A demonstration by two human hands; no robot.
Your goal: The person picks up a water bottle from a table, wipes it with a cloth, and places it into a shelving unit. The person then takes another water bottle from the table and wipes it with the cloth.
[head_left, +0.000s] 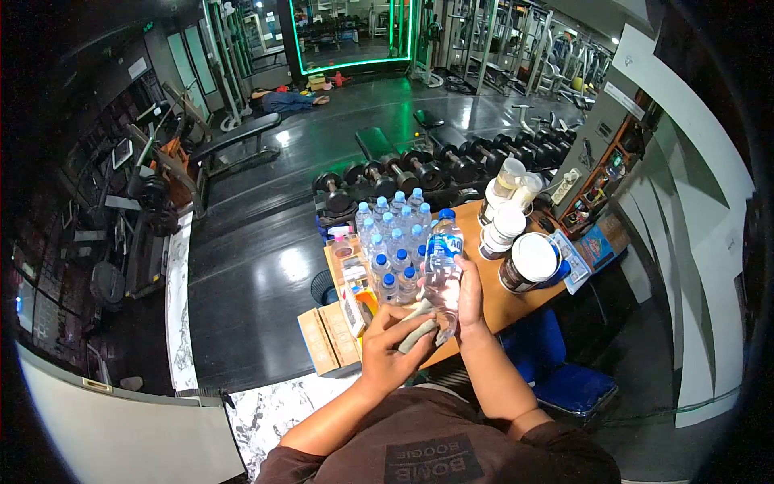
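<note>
A clear water bottle (443, 262) with a blue cap and blue label is held upright over the desk's near edge. My right hand and left hand are both on it. My left hand (395, 347) grips a pale grey cloth (418, 329) against the bottle's lower part. On the bottle's other side, my right hand (470, 298) is wrapped round it with the thumb near the label. Just beyond stand several blue-capped bottles (397, 242) in rows on the wooden desk (504, 308).
White tubs (534, 256) stand on the desk's right part. A cardboard box (329, 339) lies at its left, near a dark basket (322, 285). A blue chair (568, 387) is at the lower right. Dumbbells (403, 176) line up beyond, and a person (286, 102) lies on the floor.
</note>
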